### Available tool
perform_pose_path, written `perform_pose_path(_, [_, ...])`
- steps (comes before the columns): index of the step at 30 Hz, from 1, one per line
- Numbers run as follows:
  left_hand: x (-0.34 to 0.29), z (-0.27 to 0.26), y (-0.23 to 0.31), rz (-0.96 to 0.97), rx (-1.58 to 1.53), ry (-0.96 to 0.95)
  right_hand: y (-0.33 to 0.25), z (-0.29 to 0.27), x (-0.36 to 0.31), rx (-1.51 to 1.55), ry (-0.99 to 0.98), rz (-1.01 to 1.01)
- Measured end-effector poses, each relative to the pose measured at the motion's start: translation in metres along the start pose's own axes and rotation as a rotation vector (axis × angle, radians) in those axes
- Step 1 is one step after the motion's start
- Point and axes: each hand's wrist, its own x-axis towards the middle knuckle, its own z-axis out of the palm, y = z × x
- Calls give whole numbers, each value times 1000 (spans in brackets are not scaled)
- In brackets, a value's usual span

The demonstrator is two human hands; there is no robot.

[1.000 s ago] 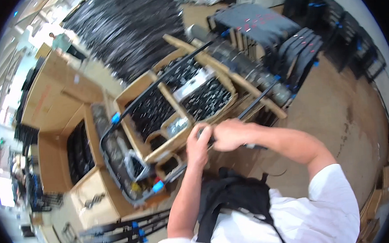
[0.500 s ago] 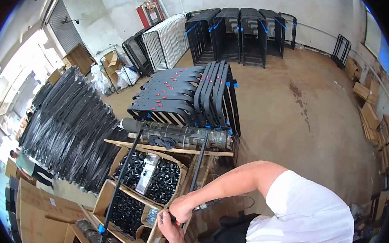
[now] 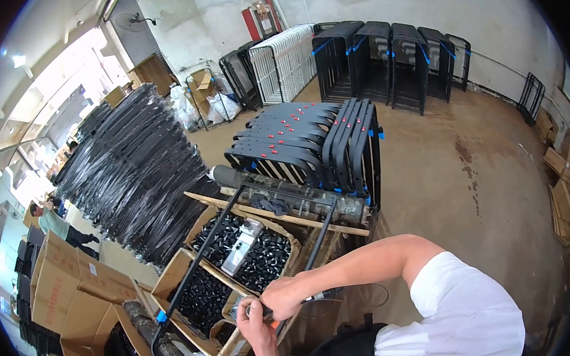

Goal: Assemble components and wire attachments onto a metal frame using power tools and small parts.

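My left hand (image 3: 255, 322) is closed in a pinch, thumb against fingers, at the side tube of a black metal frame (image 3: 198, 258). What it pinches is too small to make out. My right hand (image 3: 283, 297) touches it from the right, fingers curled down at the same tube and partly hidden; its contents cannot be seen. A small orange piece (image 3: 275, 324) shows just below the hands. Beside my right wrist is a grey and black cylindrical tool (image 3: 325, 295) with a thin cable or hose. The frame lies across cardboard boxes of small black parts (image 3: 267, 258).
A clear plastic case (image 3: 242, 247) lies on the parts. Beyond is a wooden board (image 3: 281, 214) and a padded roller. Black frames with red caps (image 3: 289, 138) stand behind, wrapped black stacks (image 3: 139, 168) at left. A person (image 3: 57, 224) stands far left.
The whole view has shifted, so the scene sits further right and slightly lower. Both hands stay together at the frame's tube, the left one's fingers slightly repositioned.
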Motion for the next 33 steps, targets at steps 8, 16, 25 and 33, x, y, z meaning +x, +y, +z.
perform_pose_path(8, [28,-73,60,429,312,86,-54,-20,30,164,167,-120])
perform_pose_path(16, [21,-224,-15,-515,-119,301,-68,89,158,-145,130,-240])
perform_pose_path(25, [36,-344,-23,-331,360,647,-110,164,289,-274,100,-318])
perform_pose_path(33, [73,-414,-19,-270,598,847,-134,171,377,-231,97,-347])
